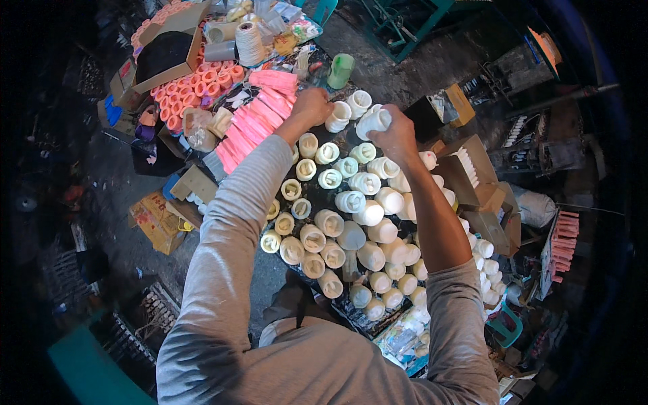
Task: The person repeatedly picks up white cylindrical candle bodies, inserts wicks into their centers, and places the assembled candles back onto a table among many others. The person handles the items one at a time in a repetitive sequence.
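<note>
At the far side of the table, my right hand is wrapped round a white hollow cylinder, which tilts to the left. My left hand has its fingers curled against another whitish hollow cylinder, apparently gripping its edge; the fingertips are partly hidden. Just beyond, between the hands, stands a similar white cylinder. Below them, many open cream and white cylinders stand in loose rows on the dark tabletop, several with pale pieces inside. Under my right forearm are rounded white ones.
Pink wrapped bundles lie left of my left hand, with orange-pink rings, an open carton and a string cone beyond. A green cup stands at the far edge. Cardboard boxes flank the right side.
</note>
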A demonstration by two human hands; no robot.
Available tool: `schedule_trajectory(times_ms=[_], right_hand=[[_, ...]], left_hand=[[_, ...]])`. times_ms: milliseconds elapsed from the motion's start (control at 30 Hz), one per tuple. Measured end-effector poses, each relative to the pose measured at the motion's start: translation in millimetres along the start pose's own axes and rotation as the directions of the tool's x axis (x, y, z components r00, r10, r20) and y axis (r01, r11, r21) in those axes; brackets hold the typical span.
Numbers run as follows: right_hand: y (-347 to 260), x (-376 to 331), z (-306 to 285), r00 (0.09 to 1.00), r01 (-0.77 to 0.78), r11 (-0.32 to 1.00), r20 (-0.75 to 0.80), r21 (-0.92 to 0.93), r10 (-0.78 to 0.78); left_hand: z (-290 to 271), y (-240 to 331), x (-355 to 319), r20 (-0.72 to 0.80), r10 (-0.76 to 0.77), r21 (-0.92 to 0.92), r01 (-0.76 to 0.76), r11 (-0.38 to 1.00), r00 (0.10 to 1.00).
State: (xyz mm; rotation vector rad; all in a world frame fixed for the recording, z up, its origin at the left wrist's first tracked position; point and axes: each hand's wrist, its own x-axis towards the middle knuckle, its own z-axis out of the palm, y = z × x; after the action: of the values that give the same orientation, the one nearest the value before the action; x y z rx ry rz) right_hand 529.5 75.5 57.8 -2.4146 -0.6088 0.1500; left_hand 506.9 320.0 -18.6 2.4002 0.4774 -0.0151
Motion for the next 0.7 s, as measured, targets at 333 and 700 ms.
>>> schedule_trajectory(times_ms=[333, 700], right_hand=[[26, 32, 75, 0.978, 0.050, 0.988, 0.210, -0.147, -0.018], [35, 35, 88, 0.962, 0.043, 0.982, 0.274, -0.186, 0.010]], left_hand=[[33, -16, 42, 0.112, 0.175, -0.036, -0.172, 0.984, 0.978], [36, -28, 42, 0.209, 0.152, -0.271, -0.092, 0.958, 0.966]])
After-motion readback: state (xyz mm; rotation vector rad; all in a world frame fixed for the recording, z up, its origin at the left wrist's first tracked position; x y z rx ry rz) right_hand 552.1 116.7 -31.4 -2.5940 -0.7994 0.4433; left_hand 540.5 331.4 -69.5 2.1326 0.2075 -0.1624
